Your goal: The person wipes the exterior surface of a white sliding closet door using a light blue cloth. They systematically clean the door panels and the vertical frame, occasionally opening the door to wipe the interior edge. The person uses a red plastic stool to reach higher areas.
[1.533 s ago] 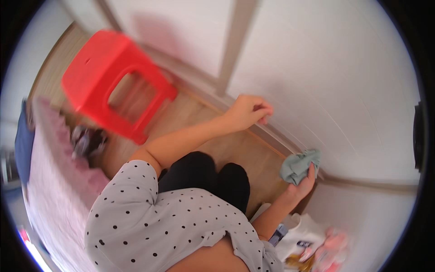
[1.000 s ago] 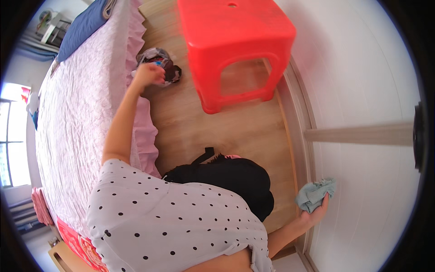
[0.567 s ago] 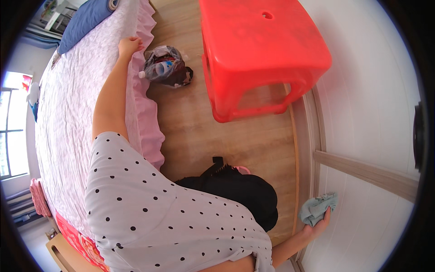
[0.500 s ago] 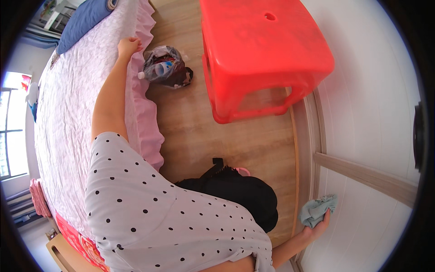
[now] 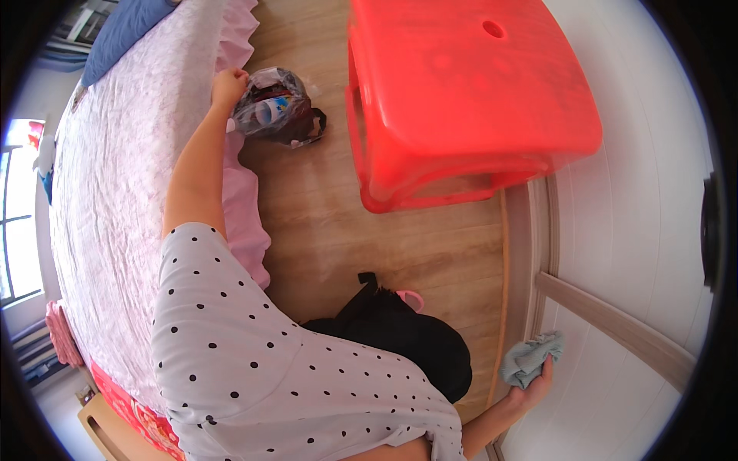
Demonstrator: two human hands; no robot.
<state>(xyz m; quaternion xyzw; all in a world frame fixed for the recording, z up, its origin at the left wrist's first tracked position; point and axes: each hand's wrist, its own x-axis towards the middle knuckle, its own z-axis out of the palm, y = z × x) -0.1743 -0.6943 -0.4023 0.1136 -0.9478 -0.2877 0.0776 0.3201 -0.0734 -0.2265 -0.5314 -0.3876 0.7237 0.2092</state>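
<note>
My left hand (image 5: 229,87) is closed at the bed's edge, right beside a clear plastic bag (image 5: 296,115) over the floor. The bag holds dark items and a bottle with a blue-and-white label (image 5: 270,111). Whatever the left fingers may grip is hidden; I cannot tell whether they hold the bag. Low on the right, my right hand (image 5: 532,388) grips a crumpled grey-green cloth (image 5: 529,361), held near the white panelled surface.
A red plastic stool (image 5: 477,100) stands ahead, by the white panel (image 5: 638,200). The bed (image 5: 115,207) with a pink frilled cover runs along the left, a blue pillow (image 5: 127,34) at its far end. Near my knees is a pink slipper (image 5: 413,298) on the wooden floor (image 5: 369,246).
My left hand has moved slightly right and down, closer to the plastic bag. The stool appears farther right as the view shifts. My right hand with the cloth has drawn slightly left.
</note>
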